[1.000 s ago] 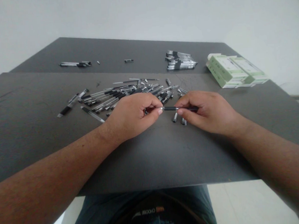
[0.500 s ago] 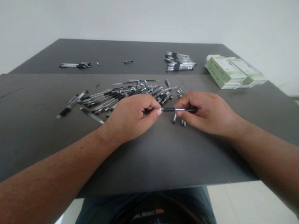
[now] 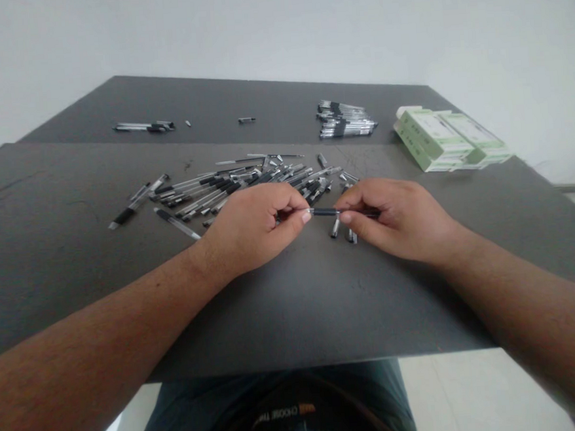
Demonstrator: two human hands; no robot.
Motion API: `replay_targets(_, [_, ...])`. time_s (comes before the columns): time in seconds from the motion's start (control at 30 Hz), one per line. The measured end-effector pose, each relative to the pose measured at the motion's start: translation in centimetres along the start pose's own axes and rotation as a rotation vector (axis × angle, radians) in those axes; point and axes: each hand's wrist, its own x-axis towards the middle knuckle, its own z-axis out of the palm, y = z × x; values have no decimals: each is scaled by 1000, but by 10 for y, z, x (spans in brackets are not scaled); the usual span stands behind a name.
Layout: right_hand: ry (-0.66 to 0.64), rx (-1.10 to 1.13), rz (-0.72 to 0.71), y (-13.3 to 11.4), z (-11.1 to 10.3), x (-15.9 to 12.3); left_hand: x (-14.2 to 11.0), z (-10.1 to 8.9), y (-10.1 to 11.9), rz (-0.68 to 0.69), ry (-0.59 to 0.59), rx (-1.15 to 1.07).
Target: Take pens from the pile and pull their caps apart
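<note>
A pen (image 3: 324, 211) with a black grip lies level between my two hands, a little above the table. My left hand (image 3: 263, 224) pinches its left tip between thumb and forefinger. On the other end, my right hand (image 3: 391, 218) is closed round the barrel, thumb and forefinger at the edge of the grip; that part is mostly hidden by the fingers. Just behind my hands spreads a loose pile of pens and pen parts (image 3: 221, 187). A few pen caps (image 3: 335, 228) lie under and beside my right fingers.
Two green-and-white boxes (image 3: 434, 138) stand at the right. Stacked pens (image 3: 345, 127) lie at the back, left of the boxes. Farther left are a single cap (image 3: 247, 120) and a few pens (image 3: 143, 127). Separate pens (image 3: 139, 201) rest left of the pile on the dark table (image 3: 294, 307).
My right fingertips sit slightly closer round the pen, and less of its clear barrel shows. My left hand keeps its pinch in nearly the same place.
</note>
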Motion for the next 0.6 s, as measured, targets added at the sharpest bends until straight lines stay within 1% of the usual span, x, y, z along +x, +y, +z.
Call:
replay_targets(0.13, [-11,-8,2,-1,0,0,0,0,0,1,-7,-4])
replay_targets(0.3, [11,12,58,-1,0,-1,-1,0,0,-18,12,-3])
replay_targets(0.47, [-2,-13,21,-1,-1,1,-1,1,-2,28,11,-3])
replay_targets(0.6, [-12,-21,21,0,-1,0,-1,2,-2,35,13,-2])
